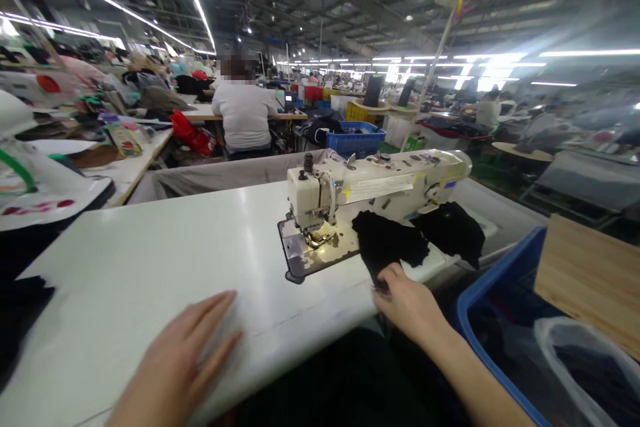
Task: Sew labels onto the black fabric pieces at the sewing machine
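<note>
1. Right hand (405, 297): fingers curled closed, pinching the near end of the black cloth (387, 237).
2. That cloth lies on the table (165, 247), before the machine (380, 177), beside another black piece (453, 230).
3. Left hand (185, 353): blurred over the table, fingers spread, holding nothing.

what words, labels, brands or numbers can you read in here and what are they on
None can be read for certain.
White strip on the sewing machine: line-like marks, too small and blurred to read.
Small purple panel on the machine: no characters legible.
Lit screen in the background: too small.
Black cloth at the right hand: no lettering visible.
</note>
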Motion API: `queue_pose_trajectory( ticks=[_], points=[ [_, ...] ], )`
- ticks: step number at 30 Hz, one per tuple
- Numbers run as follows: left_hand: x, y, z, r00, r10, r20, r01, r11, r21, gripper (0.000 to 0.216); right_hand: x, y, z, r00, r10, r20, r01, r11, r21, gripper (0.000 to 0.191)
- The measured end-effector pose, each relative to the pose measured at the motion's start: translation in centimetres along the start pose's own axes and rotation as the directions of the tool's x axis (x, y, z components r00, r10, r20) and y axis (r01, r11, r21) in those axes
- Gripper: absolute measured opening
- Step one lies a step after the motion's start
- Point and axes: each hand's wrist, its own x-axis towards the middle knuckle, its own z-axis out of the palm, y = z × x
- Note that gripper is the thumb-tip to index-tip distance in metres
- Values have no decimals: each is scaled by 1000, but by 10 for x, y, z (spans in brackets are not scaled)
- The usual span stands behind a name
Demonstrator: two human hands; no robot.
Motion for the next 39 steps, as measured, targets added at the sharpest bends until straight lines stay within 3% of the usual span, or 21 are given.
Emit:
queue_pose_trajectory(
  ticks=[2,4,7,9,11,13,14,15,17,18,20,22,24,27,30,33,35,39],
  points=[
    [13,38,16,988,138,66,-133,988,-73,40,-5,12,7,996,-91,4,91,996,6,17],
    [31,79,35,972,194,130,-173,972,-159,39,-5,23,12,986,-165,-33,166,986,27,18],
    [65,130,57,948,265,175,-215,942,-257,54,0,36,15,946,-262,-189,279,957,74,20],
    [92,152,66,941,302,155,-249,924,-290,67,0,40,10,870,-350,-348,405,909,98,27],
    [121,166,70,945,297,138,-234,907,-350,69,-3,39,-1,752,-440,-491,550,829,100,32],
    [146,174,71,951,271,146,-165,850,-500,51,-9,36,-16,647,-455,-612,645,755,120,33],
    [155,176,70,962,217,167,-77,799,-596,38,-12,35,-24,619,-410,-670,661,733,162,32],
    [162,177,68,969,133,207,48,722,-690,27,-14,35,-30,622,-331,-709,655,717,240,31],
    [167,179,62,935,-93,342,344,468,-814,13,-17,35,-39,734,-133,-666,570,655,497,33],
    [165,179,59,885,-193,423,464,303,-832,13,-17,35,-39,817,-60,-573,493,587,642,37],
    [156,176,55,765,-300,570,595,-9,-803,23,-16,33,-33,953,-57,-296,292,417,861,44],
    [142,170,53,661,-340,668,638,-214,-740,33,-17,26,-18,989,-141,-46,87,299,950,42],
    [129,157,53,589,-383,711,651,-296,-699,37,-19,16,0,981,-156,112,-71,249,966,35],
    [119,129,50,558,-430,709,704,-207,-680,44,-23,-1,20,960,-122,252,-224,203,953,36],
    [127,101,43,575,-381,724,796,57,-603,45,-22,-14,27,929,-184,323,-283,214,935,34],
    [142,85,40,625,-308,717,780,282,-559,35,-19,-22,26,917,-215,335,-290,216,932,34],
    [152,79,41,645,-306,701,762,338,-553,31,-18,-23,26,906,-199,373,-346,158,925,39],
    [158,71,44,613,-396,684,789,344,-509,31,-20,-14,29,873,-128,471,-472,27,881,55]
  ],
)
